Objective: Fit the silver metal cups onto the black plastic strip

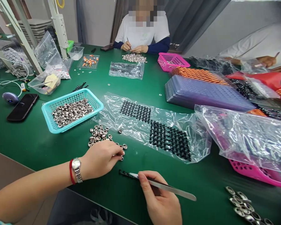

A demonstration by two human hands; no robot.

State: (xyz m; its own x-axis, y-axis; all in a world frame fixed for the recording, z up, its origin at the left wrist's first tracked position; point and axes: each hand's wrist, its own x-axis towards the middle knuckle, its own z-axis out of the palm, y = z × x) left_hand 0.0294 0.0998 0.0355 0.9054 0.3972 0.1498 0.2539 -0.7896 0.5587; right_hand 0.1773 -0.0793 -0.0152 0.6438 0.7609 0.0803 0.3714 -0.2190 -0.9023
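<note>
My left hand, with a watch at its wrist, is closed in a pinch at the near right side of a loose pile of small silver metal cups. A metal cup shows right at its fingertips, partly hidden by them. My right hand is closed around metal tweezers. At the tweezers' tips is a short black plastic strip with small knobs, pointing toward my left hand. Beyond the hands, black knobbed strips lie in rows on a clear plastic bag.
A turquoise basket of metal cups stands at left, beside a phone. At right are stacked clear trays, a pink basket under plastic, and larger metal pieces. Across the table sits a person; another is at far right.
</note>
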